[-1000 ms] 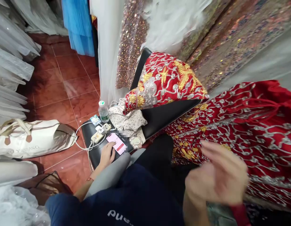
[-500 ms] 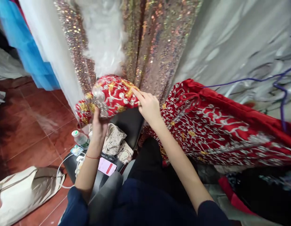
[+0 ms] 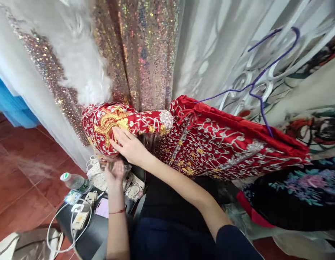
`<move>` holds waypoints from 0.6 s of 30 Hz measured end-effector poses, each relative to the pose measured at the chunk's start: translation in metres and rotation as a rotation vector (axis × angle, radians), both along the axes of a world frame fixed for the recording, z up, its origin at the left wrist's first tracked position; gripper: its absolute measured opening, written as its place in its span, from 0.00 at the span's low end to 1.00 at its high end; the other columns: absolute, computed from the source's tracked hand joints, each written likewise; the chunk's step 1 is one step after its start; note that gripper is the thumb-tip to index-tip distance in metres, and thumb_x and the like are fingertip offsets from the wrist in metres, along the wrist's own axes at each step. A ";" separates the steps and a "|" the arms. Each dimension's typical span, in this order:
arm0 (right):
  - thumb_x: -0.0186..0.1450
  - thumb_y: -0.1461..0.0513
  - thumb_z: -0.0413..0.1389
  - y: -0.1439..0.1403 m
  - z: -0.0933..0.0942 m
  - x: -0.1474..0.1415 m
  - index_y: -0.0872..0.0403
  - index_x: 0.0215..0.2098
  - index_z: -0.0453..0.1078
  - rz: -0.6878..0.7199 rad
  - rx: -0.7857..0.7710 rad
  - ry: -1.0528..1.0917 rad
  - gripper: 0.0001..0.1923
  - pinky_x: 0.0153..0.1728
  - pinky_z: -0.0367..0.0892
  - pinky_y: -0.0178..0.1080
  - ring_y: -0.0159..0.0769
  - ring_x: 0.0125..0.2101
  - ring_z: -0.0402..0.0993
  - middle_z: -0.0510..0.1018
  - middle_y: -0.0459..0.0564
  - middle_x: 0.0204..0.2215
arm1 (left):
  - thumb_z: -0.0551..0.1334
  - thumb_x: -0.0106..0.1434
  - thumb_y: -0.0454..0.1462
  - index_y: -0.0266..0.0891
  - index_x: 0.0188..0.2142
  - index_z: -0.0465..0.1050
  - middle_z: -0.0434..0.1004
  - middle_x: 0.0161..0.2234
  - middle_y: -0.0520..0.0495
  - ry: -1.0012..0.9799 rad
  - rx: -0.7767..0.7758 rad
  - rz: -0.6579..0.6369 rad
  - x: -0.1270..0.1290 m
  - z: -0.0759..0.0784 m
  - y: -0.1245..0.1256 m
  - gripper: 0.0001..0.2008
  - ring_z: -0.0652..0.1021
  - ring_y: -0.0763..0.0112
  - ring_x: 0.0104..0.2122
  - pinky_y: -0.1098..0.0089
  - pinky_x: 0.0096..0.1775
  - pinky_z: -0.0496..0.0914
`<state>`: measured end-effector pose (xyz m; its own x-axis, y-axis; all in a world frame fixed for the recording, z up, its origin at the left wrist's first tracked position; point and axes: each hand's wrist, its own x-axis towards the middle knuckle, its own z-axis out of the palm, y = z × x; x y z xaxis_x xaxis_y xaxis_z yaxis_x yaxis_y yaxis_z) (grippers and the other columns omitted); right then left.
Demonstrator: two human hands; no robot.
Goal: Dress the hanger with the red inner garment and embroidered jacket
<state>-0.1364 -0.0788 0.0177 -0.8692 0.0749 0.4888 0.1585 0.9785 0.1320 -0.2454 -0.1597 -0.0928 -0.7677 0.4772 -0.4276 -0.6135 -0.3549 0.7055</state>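
A red embroidered jacket [image 3: 91, 121] with silver vines and a gold dragon motif is bunched up in front of me, its sleeve stretching rightward to a silver cuff. My right hand [image 3: 131, 146] lies on the gold embroidery with fingers extended and slightly spread. Below, my left hand [image 3: 115, 174], palm up, has its fingers curled at the jacket's lower edge, closed on it; the fingertips are partly hidden. To the right, a matching red embroidered skirt [image 3: 210, 141] hangs from a purple hanger [image 3: 254, 85], its waistband tied with a red cord.
On a black seat [image 3: 94, 234] lie a clear bottle [image 3: 77, 182], a phone [image 3: 102, 208], a power strip [image 3: 80, 218] with a white cable, and a dotted cloth [image 3: 98, 177]. Sequined fabric [image 3: 148, 54] and white fluff [image 3: 86, 65] hang behind. Black floral fabric [image 3: 292, 195] lies at right.
My view has turned right. My right hand has moved from near the jacket's right end onto the dragon motif. The jacket has been turned, so its sleeve now points right. My left hand sits lower on it.
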 end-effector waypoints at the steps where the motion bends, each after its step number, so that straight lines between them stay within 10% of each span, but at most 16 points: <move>1: 0.68 0.69 0.50 0.000 -0.003 0.007 0.63 0.57 0.69 0.043 0.007 -0.018 0.20 0.70 0.49 0.52 0.47 0.68 0.57 0.64 0.66 0.66 | 0.51 0.69 0.39 0.34 0.45 0.70 0.75 0.34 0.45 0.006 -0.012 -0.019 0.020 -0.010 0.006 0.14 0.80 0.70 0.37 0.71 0.40 0.76; 7: 0.72 0.61 0.51 0.006 -0.009 0.097 0.53 0.46 0.76 0.109 -0.171 0.269 0.13 0.54 0.66 0.44 0.40 0.54 0.72 0.81 0.52 0.45 | 0.59 0.67 0.37 0.41 0.41 0.71 0.74 0.40 0.49 0.912 0.005 0.153 0.136 -0.013 0.016 0.05 0.76 0.67 0.46 0.65 0.51 0.70; 11: 0.72 0.64 0.49 0.030 -0.018 0.165 0.56 0.43 0.76 -0.295 -0.371 0.528 0.13 0.45 0.68 0.42 0.39 0.41 0.76 0.82 0.53 0.39 | 0.55 0.69 0.34 0.41 0.37 0.71 0.77 0.37 0.48 1.609 0.279 -0.079 0.161 0.046 0.060 0.06 0.77 0.67 0.41 0.63 0.47 0.70; 18: 0.71 0.63 0.48 0.057 -0.026 0.217 0.53 0.39 0.75 -0.651 -0.434 0.655 0.13 0.41 0.69 0.39 0.38 0.36 0.77 0.81 0.51 0.36 | 0.53 0.71 0.42 0.40 0.42 0.71 0.77 0.47 0.40 2.033 0.162 -0.163 0.163 0.160 0.219 0.12 0.73 0.59 0.52 0.57 0.56 0.63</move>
